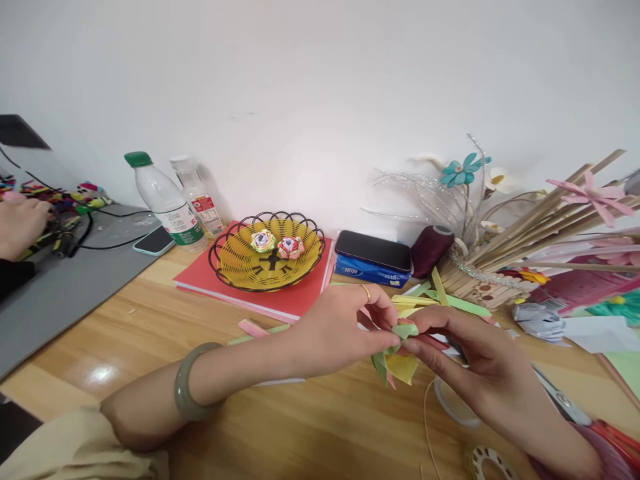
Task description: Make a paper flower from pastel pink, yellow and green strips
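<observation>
Green, yellow and pink folded paper (pixel 404 330) is pinched between the fingertips of both hands, right of the middle. My left hand (pixel 340 330), with a ring on one finger and a bangle on the wrist, grips it from the left. From the right, my right hand (pixel 475 360) holds the same paper between thumb and index finger. Loose ends of the paper (pixel 400 368) hang below the fingertips. Paper strips (pixel 467 305) lie behind the hands. A yellow basket (pixel 235 267) holds two small folded flowers (pixel 291 247).
The basket stands on red paper (pixel 200 272). Two bottles (pixel 173 210) are behind left. A phone (pixel 373 250) rests on a blue packet (pixel 365 271), beside dark thread (pixel 433 250). Scissors (pixel 565 400) and a tape roll (pixel 490 463) lie right. Another person's hand (pixel 20 223) is far left.
</observation>
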The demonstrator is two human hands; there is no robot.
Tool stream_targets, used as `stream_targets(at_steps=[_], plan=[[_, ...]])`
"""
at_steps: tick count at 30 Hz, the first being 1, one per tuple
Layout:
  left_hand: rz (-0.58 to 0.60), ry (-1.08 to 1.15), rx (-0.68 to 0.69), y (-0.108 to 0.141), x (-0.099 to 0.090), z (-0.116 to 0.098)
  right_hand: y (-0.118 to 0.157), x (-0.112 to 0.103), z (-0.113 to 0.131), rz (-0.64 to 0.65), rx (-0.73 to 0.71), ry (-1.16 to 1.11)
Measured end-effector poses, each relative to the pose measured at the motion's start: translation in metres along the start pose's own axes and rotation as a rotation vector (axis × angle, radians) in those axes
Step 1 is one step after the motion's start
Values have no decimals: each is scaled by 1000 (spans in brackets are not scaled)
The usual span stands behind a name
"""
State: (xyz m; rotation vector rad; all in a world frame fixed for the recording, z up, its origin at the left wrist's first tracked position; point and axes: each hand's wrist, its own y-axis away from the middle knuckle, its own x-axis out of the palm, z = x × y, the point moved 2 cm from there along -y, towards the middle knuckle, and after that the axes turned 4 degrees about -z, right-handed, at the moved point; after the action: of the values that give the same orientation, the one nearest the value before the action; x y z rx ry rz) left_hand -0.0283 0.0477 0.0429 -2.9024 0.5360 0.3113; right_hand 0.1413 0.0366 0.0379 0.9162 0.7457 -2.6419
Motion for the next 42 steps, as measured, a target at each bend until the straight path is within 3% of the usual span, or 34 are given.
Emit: stream_targets(at_steps=[4, 11, 13, 18, 23, 28, 32, 42], plan=[[56, 147, -100, -2, -1, 1, -1, -1, 2, 19, 107, -96], [255, 319, -153, -10, -7, 6, -4, 2, 9, 104, 417, -452], [287, 361, -172, -11, -6, 8, -4, 3, 9, 131, 448, -488], [283, 388, -231, -12, -4, 9, -5, 2, 5, 198, 437, -470], [287, 355, -245, -11, -3, 6, -2, 4, 6, 219, 555, -650], [382, 368, -227, -11, -5, 5, -4, 7, 4, 242, 469, -600], [391, 362, -244, -11, -5, 8, -4, 8, 3, 217, 460, -530], [209, 276, -191, -12, -3, 12, -6, 8, 9, 61, 396, -386]])
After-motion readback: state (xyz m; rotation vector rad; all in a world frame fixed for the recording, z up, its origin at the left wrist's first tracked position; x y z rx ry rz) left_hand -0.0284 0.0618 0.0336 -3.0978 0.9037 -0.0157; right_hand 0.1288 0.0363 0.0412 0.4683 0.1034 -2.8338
